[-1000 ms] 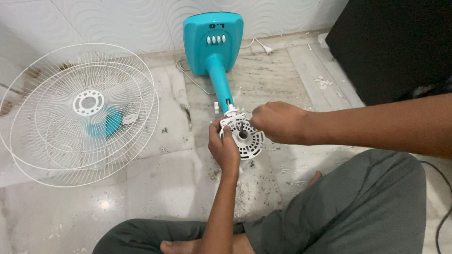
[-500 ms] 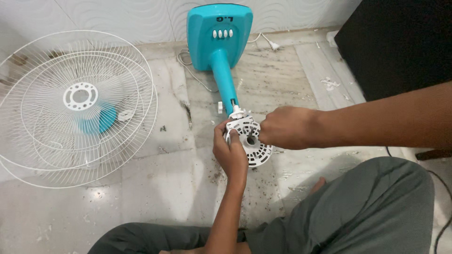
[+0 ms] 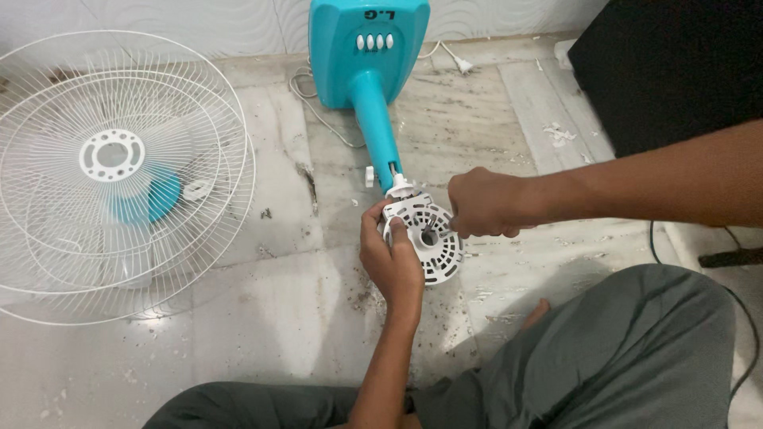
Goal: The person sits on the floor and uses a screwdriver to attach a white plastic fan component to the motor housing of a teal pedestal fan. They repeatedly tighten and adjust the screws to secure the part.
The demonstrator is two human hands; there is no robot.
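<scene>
A person seated on a dusty marble floor [image 3: 262, 318] steadies a white vented motor housing [image 3: 425, 238] at the end of a teal fan stand [image 3: 373, 119]. The left hand [image 3: 389, 258] wraps its rim; the right hand [image 3: 481, 202] is closed over a slim tool at the centre, hardly visible. The plastic shell looks light, stiff and brittle, best gripped by its rim. White wire fan guards [image 3: 111, 167] lie well apart to the left; a power cord [image 3: 318, 111] trails behind.

Home: marble floor [image 3: 262, 318], dismantled fan [image 3: 369, 71]
</scene>
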